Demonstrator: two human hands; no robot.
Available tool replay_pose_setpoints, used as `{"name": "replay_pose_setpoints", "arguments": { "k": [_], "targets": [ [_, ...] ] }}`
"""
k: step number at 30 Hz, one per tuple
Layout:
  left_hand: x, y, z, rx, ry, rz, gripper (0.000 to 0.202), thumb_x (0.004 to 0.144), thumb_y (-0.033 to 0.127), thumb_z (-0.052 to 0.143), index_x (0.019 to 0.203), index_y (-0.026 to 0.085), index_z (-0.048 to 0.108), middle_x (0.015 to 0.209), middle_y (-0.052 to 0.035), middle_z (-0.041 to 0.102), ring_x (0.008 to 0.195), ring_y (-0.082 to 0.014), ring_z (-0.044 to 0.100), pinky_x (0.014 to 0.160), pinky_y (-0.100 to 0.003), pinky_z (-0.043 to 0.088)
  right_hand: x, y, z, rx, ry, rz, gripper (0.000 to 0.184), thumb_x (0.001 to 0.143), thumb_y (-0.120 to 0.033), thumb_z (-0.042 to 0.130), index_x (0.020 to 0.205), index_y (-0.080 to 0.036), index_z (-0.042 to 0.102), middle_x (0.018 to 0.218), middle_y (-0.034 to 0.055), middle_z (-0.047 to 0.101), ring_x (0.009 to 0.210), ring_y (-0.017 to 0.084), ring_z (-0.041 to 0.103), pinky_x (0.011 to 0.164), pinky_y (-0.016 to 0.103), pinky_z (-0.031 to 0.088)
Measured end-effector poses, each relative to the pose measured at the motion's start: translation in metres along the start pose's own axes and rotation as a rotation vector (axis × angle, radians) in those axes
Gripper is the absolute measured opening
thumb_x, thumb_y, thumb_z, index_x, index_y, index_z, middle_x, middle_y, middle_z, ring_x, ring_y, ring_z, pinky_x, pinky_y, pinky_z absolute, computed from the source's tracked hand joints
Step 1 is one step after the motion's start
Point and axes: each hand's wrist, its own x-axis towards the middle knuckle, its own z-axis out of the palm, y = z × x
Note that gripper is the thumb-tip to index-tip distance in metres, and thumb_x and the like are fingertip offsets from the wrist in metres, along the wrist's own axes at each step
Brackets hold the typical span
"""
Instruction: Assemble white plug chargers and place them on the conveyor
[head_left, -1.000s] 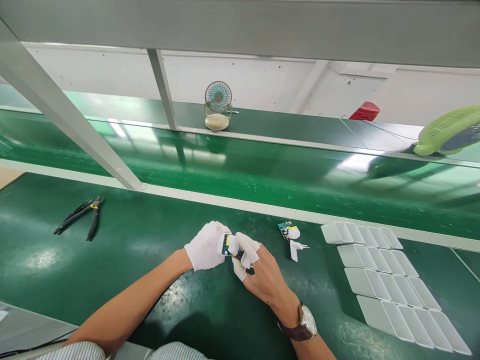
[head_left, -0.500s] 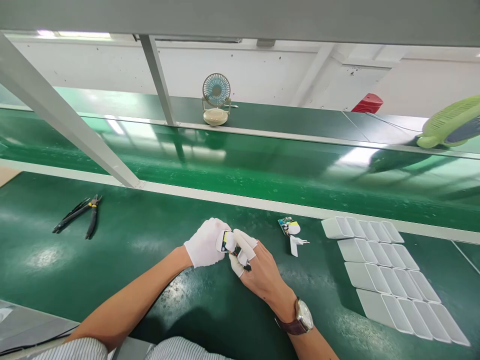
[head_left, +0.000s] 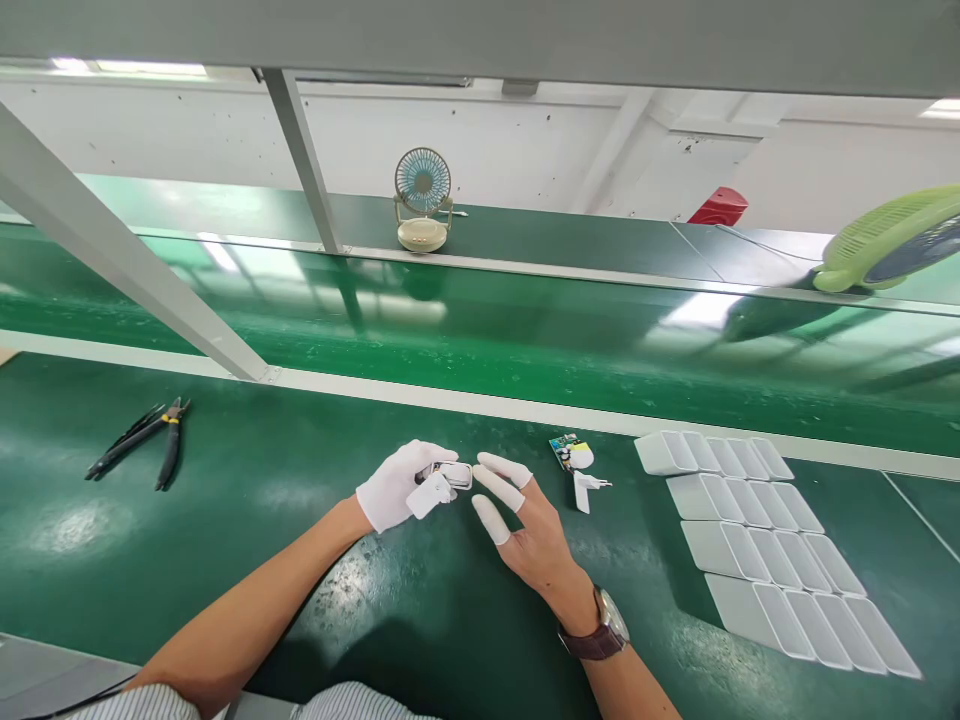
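Note:
My left hand (head_left: pixel 403 487), in a white glove, is closed on a small white plastic casing (head_left: pixel 453 475) with an open, rimmed end turned right. A flat white plastic piece (head_left: pixel 430 495) hangs at the near side of the casing, by my gloved fingers. White cots cover several fingers of my right hand (head_left: pixel 525 515). Its fingers are apart and hold nothing, the tips just right of the casing; whether one touches it I cannot tell. Further right on the bench lies a circuit board (head_left: pixel 564 449) with a round white pad and a white plug piece (head_left: pixel 583 490).
Rows of white plastic casings (head_left: pixel 757 545) stand at the right. Black-handled cutting pliers (head_left: pixel 171 440) and black tweezers (head_left: pixel 135 428) lie at the left. Behind the bench (head_left: pixel 285 440) runs a green belt (head_left: pixel 480 355), with a slanting grey post (head_left: pixel 150 260) at the left. A small fan (head_left: pixel 422 195) stands beyond.
The circuit board that was between both hands no longer shows there; the casing now faces up in my left hand. My right hand has let go, spread its fingers and drawn slightly right.

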Motion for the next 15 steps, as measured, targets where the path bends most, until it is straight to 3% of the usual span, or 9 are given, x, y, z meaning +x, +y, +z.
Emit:
{"name": "replay_pose_setpoints", "arguments": {
  "k": [2,5,7,10,15],
  "targets": [
    [-0.002,0.001,-0.001,-0.114,-0.029,0.014,0.03,0.078,0.033,0.071,0.106,0.022,0.073,0.091,-0.0058,0.073,0.067,-0.0182,0.068,0.062,-0.034,0.058,0.001,0.003,0.004,-0.047,-0.063,-0.028,0.043,0.098,-0.021,0.053,0.139,-0.033,0.054,0.135,0.0099,0.058,0.121,0.025,0.06,0.1,0.045,0.056],
    [-0.003,0.002,-0.004,-0.234,-0.026,-0.024,0.028,0.087,0.032,0.063,0.106,0.014,0.074,0.081,-0.0051,0.072,0.065,-0.0175,0.068,0.058,-0.028,0.058,0.001,0.007,0.01,-0.115,-0.113,-0.064,0.043,0.098,-0.022,0.054,0.14,-0.032,0.054,0.137,0.0116,0.056,0.124,0.026,0.059,0.1,0.045,0.056],
    [-0.003,0.001,-0.005,-0.229,-0.011,-0.037,0.028,0.09,0.034,0.059,0.101,0.013,0.074,0.084,-0.0059,0.073,0.071,-0.0181,0.069,0.064,-0.027,0.059,0.0,0.011,0.014,-0.144,-0.104,-0.085,0.043,0.098,-0.023,0.055,0.14,-0.031,0.055,0.134,0.0129,0.057,0.122,0.027,0.06,0.098,0.045,0.058],
    [-0.003,-0.004,-0.006,-0.195,-0.009,-0.035,0.024,0.088,0.033,0.064,0.104,0.017,0.073,0.098,-0.0069,0.075,0.087,-0.0195,0.07,0.081,-0.031,0.059,-0.001,0.014,0.017,-0.154,-0.071,-0.114,0.041,0.097,-0.022,0.056,0.138,-0.031,0.056,0.127,0.0125,0.061,0.116,0.025,0.063,0.093,0.044,0.06],
    [-0.002,-0.012,-0.005,-0.214,-0.053,-0.028,0.028,0.091,0.039,0.059,0.108,0.019,0.07,0.107,-0.0088,0.073,0.102,-0.0235,0.068,0.092,-0.038,0.055,-0.003,0.018,0.024,-0.217,-0.07,-0.141,0.041,0.098,-0.022,0.055,0.138,-0.033,0.057,0.133,0.0117,0.06,0.114,0.025,0.065,0.091,0.041,0.062]
  ]
}}
